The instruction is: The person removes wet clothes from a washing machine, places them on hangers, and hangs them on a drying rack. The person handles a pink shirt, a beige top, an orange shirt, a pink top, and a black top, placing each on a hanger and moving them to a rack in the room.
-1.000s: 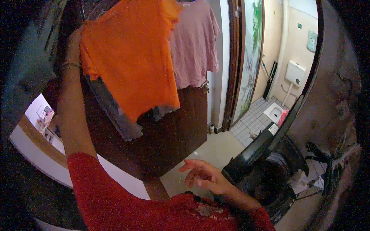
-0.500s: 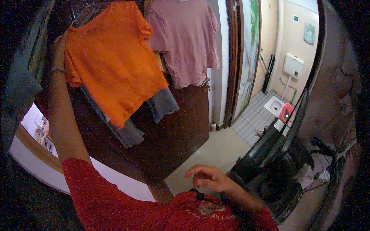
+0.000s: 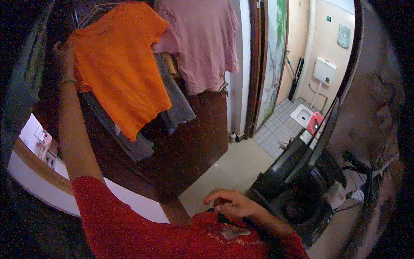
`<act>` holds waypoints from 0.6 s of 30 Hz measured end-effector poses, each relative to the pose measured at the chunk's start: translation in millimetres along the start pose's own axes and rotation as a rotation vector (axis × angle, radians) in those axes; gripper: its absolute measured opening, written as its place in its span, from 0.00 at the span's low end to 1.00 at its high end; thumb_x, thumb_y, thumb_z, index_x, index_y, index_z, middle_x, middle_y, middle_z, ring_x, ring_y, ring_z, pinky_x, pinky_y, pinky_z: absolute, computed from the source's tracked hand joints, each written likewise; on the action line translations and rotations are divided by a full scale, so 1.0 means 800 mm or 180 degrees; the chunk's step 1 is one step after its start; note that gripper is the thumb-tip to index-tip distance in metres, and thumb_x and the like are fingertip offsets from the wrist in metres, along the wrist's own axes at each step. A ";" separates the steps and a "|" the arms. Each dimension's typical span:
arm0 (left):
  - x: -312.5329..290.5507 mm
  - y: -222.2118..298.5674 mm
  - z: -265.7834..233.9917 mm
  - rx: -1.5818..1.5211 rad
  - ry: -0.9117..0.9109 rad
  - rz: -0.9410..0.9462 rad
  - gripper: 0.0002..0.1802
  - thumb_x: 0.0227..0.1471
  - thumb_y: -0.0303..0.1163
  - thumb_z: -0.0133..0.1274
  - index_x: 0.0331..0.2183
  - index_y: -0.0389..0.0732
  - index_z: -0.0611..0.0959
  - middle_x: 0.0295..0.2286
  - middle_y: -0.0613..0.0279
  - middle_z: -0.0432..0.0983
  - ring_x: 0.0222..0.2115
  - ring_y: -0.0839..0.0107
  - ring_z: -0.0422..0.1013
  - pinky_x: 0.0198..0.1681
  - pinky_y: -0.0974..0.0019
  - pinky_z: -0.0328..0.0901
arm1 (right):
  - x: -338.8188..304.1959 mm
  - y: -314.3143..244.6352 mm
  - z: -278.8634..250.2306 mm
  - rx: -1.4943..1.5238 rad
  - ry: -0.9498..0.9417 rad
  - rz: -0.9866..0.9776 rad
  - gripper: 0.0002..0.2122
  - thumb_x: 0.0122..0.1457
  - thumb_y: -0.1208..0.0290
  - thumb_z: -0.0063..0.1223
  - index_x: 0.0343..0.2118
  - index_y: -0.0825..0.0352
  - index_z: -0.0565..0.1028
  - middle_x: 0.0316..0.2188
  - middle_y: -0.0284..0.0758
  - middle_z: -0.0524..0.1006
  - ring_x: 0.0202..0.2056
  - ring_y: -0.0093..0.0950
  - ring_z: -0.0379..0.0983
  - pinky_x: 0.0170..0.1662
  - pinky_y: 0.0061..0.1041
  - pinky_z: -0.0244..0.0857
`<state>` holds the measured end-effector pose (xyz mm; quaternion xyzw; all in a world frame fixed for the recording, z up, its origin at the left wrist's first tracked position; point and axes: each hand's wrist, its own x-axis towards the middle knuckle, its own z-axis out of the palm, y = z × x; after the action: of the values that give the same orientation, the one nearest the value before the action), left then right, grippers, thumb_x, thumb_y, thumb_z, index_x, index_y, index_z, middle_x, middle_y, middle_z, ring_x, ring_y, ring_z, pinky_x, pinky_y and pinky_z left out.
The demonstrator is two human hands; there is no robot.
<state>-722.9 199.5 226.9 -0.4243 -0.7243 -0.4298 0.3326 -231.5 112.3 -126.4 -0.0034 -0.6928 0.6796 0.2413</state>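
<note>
An orange short-sleeved T-shirt [image 3: 123,69] hangs on a thin wire hanger [image 3: 88,16] at the upper left. My left hand [image 3: 64,58] is raised beside its left shoulder and sleeve, close against the cloth. The fingers there are dim but look apart, with no cloth plainly gripped. Grey trousers or shorts [image 3: 176,113] hang partly hidden behind the orange shirt. To its right hangs a pink T-shirt [image 3: 202,47]. My right hand [image 3: 233,203] is held low before my red shirt, fingers loosely bent and apart, holding nothing.
Behind the clothes stands a dark brown door [image 3: 202,134] with a metal handle [image 3: 223,89]. A black appliance [image 3: 297,190] stands at the right. Beyond a doorway lie a tiled floor [image 3: 271,134], a squat toilet [image 3: 302,115] and a white cistern [image 3: 324,70].
My left hand has shifted slightly down and left, showing more beside the shirt's edge. The orange shirt's lower right corner has swung left and down. My right hand stays bent in front of me.
</note>
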 end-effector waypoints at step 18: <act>-0.880 0.025 0.136 -0.1681 -0.7739 0.0322 0.18 0.51 0.42 0.43 0.37 0.38 0.77 0.35 0.57 0.74 0.35 0.68 0.69 0.40 0.63 0.62 | -0.298 -0.040 -0.009 -0.0688 0.0500 0.0557 0.17 0.54 0.70 0.47 0.46 0.68 0.65 0.41 0.41 0.69 0.44 0.34 0.65 0.46 0.29 0.59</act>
<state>-422.7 72.3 -406.6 -0.6281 -0.4368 0.1223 -0.6323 -7.7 37.5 -174.9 -0.1428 -0.7379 0.6172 0.2328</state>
